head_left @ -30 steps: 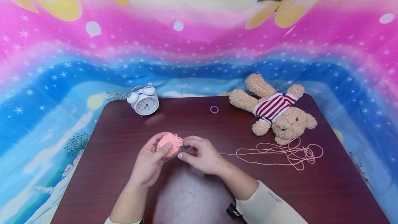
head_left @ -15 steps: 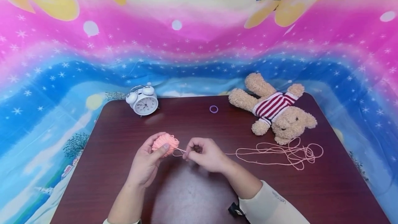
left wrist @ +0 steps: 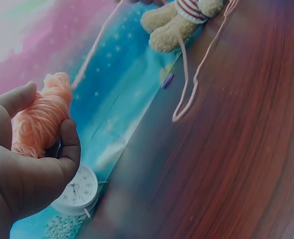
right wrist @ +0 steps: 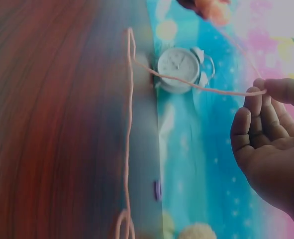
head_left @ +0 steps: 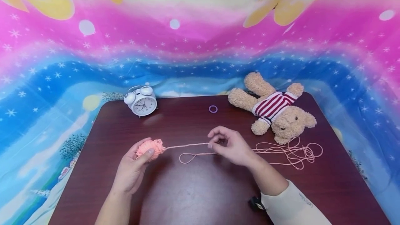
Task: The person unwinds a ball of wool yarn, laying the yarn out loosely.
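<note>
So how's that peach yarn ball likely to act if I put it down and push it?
The yarn ball would probably squash easily, being wound soft yarn. It likely rolls unevenly, since it looks oblong rather than round. And it may unwind, because a strand runs from it to your right hand.

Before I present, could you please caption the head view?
Left hand holds a peach yarn ball; right hand pinches its strand.

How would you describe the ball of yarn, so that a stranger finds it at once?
Start from the brown table. Over its left half, the left hand holds the peach ball, nearer the person than the alarm clock. Unlike the loose yarn by the teddy bear, it is thickly bundled.
</note>
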Available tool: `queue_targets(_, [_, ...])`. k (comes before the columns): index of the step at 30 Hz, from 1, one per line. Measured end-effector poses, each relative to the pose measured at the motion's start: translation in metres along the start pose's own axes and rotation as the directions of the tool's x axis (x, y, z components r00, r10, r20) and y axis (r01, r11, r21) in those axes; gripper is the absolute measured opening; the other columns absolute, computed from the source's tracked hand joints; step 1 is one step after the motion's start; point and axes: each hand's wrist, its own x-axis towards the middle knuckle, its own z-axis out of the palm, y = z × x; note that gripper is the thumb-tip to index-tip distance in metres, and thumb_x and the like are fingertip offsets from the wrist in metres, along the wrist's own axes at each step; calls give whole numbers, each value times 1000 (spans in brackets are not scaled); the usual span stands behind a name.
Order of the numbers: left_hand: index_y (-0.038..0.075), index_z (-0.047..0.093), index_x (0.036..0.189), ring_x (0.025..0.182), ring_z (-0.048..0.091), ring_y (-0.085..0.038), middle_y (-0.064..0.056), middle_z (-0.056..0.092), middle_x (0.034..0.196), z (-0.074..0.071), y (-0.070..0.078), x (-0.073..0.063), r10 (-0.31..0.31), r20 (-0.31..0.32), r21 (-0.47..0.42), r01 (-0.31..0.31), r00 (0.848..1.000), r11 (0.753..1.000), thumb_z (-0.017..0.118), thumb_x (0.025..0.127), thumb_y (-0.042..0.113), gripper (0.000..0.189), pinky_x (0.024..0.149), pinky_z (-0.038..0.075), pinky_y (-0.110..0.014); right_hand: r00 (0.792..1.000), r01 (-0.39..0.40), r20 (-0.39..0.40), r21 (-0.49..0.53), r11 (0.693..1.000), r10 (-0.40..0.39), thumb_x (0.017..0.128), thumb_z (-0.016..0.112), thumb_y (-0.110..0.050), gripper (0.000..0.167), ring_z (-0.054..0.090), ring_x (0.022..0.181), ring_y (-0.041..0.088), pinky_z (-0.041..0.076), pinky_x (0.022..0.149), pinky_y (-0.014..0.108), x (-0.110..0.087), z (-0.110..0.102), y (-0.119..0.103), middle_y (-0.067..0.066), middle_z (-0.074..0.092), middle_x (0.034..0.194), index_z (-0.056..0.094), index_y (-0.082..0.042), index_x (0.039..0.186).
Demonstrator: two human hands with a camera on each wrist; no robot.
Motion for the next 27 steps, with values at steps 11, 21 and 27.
queue_targets(11, [6,49,143,103,68,-8,0,68,120,-30,5,-3,10,-42,-1,-11,999,1000,63,103,5,43,90,56,-22,991,-38,-134,-61,997,29,92,76,-3,17,70,81,16,58,74,25,-37,-63,20,7,74,91,68,-7,106])
queue_targets(21, [9,52,141,107,66,-7,2,68,122,-57,8,-11,41,-47,34,-39,998,999,60,105,6,38,94,53,-20,956,-141,-287,-275,951,59,94,74,-3,18,69,77,13,54,62,22,-96,-138,26,8,74,94,70,-6,112])
queue_targets(27, [2,48,141,99,67,-9,1,69,116,-67,6,-14,62,-69,-18,-63,996,998,59,105,5,37,91,54,-23,933,-195,-353,-324,926,74,94,75,-3,17,68,76,7,51,59,20,-122,-168,26,7,75,92,70,-6,109])
